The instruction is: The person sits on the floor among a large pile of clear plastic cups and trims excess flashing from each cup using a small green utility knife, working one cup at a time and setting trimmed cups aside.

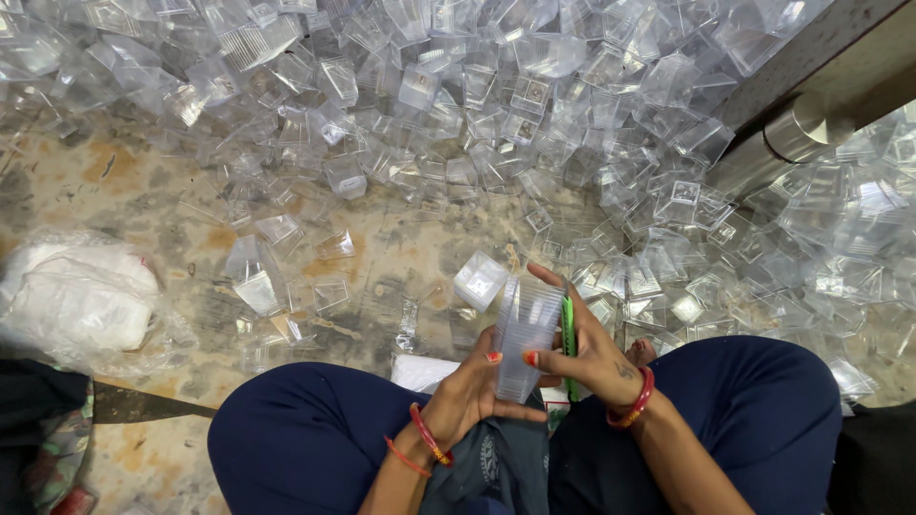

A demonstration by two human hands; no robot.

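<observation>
So, head view: both hands clamp a stack point(523, 336) of clear cups over the lap, left hand point(468, 396) cupping its base, right hand point(592, 358) along the side, also pinching a green stick point(569, 329). Looks light, thin, crushable, so best held by the sides. Loose cups point(534, 114) cover the floor point(114, 181). Stack's bottom is hidden; count's unreadable.

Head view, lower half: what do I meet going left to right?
White plastic bag → left hand → stack of clear cups → green tool → right hand → red bangles.
</observation>
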